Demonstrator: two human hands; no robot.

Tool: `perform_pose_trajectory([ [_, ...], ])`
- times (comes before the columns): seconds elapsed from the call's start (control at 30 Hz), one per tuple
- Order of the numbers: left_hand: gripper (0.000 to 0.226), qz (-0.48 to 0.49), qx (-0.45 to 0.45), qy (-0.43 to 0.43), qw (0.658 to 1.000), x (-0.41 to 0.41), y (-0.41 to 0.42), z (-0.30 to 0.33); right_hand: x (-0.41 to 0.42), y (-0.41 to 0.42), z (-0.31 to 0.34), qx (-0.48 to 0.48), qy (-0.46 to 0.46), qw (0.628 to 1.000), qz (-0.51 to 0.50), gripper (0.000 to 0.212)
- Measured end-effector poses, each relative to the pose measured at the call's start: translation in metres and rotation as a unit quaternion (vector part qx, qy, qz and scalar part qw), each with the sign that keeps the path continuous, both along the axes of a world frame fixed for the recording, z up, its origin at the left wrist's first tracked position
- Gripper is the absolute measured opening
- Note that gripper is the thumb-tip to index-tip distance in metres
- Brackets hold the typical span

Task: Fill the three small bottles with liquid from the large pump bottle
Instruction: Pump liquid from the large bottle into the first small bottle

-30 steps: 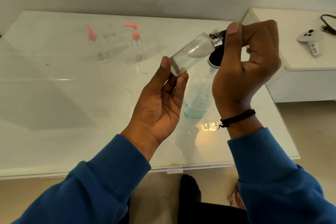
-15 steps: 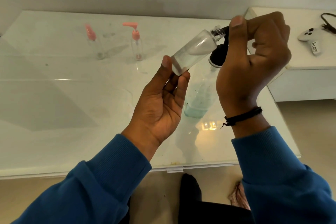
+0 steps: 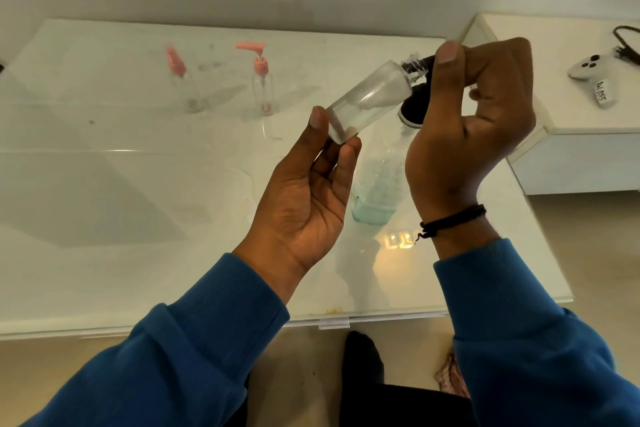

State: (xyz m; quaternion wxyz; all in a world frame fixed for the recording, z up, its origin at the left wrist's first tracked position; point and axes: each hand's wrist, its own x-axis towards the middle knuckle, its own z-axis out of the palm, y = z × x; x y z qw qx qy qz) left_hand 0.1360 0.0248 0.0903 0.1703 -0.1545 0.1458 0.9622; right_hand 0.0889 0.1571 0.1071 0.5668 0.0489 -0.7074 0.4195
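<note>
A: What stands at the far left of the table (image 3: 104, 184)?

B: A small clear bottle with a pink cap (image 3: 183, 81), blurred; I cannot tell whether there is liquid in it. Just right of it stands a second small bottle with a pink pump (image 3: 261, 80), clear-walled, with a pink tint at its base. How full it is I cannot tell.

A: And the third small bottle?

B: The held bottle (image 3: 367, 100) is in the air near the middle, tilted, with its base down-left and its open threaded neck up-right. Clear liquid fills the lower part and a pale air pocket sits toward the neck.

A: How is it gripped?

B: The left hand (image 3: 304, 198) is palm up, its thumb and fingertips pinching the base; the other fingers are loosely curled. The right hand (image 3: 467, 121) is curled tight at the neck, thumb up against a black nozzle (image 3: 424, 62) that meets the opening.

A: Where is the big bottle?

B: The pump bottle (image 3: 377, 180) stands on the table right behind the hands, between them. It is clear, with a shallow layer of pale blue liquid at the bottom; its black collar shows under the held bottle.

A: Anything farther right?

B: A white controller (image 3: 592, 74) with a label lies on a side cabinet (image 3: 588, 149), with a black cable (image 3: 623, 42) beside it.
</note>
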Motion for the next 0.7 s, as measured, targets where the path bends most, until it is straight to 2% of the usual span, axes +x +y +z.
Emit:
perform_pose_trajectory([
  [0.23,0.064,-0.007,0.003,0.004,1.0,0.0014,0.0006,0.0007,-0.0003,0.0012,0.0046,0.007,0.002,1.0,-0.006,0.032],
  [0.4,0.069,-0.006,0.003,0.0,1.0,0.0019,-0.0001,0.0004,0.0023,0.0003,0.0006,0.003,-0.006,1.0,0.004,0.03],
  [0.57,0.063,-0.006,0.01,0.007,1.0,0.0009,-0.0012,0.0015,0.0018,-0.0002,0.0022,0.006,0.001,1.0,-0.003,0.031],
  [0.7,0.079,-0.003,0.011,0.004,1.0,0.001,-0.0018,0.0001,0.0032,-0.0011,-0.0022,-0.003,-0.007,1.0,0.007,0.03],
])
